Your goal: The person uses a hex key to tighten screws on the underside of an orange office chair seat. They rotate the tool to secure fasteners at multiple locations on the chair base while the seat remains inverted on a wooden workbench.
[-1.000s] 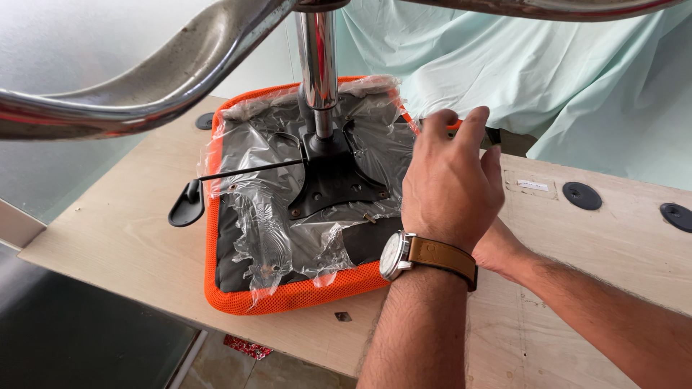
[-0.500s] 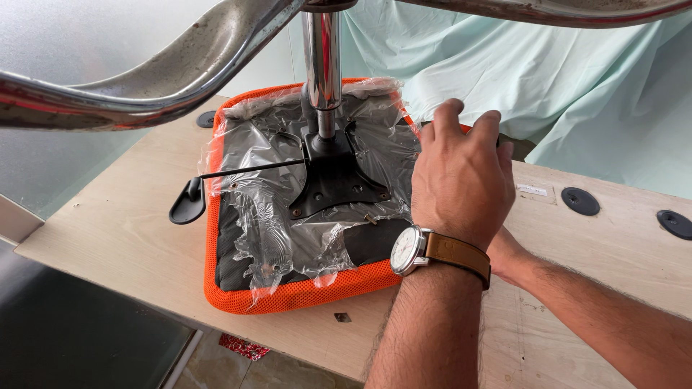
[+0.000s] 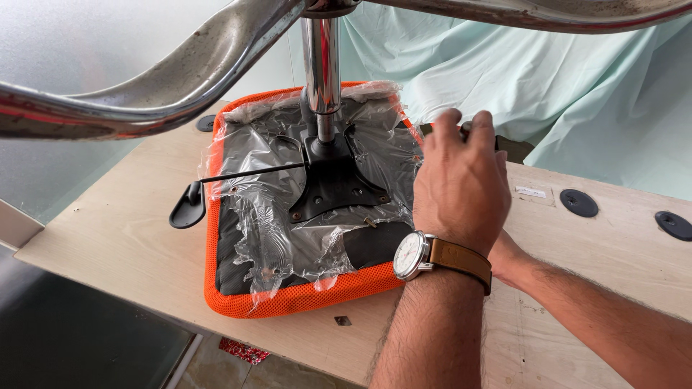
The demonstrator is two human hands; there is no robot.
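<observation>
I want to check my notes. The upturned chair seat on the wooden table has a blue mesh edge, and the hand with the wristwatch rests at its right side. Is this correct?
Not quite: the head view shows the mesh edge of the chair seat is orange, not blue. The rest holds: it lies upturned on the wooden table, and the hand wearing the wristwatch is at its right side.

small white rectangular label (image 3: 534,191) on tabletop, red wrapper (image 3: 242,350) on floor

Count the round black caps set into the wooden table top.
3. One cap and another sit at the right of the table; a third lies behind the upturned orange seat. The seat or hands may hide more.
</observation>
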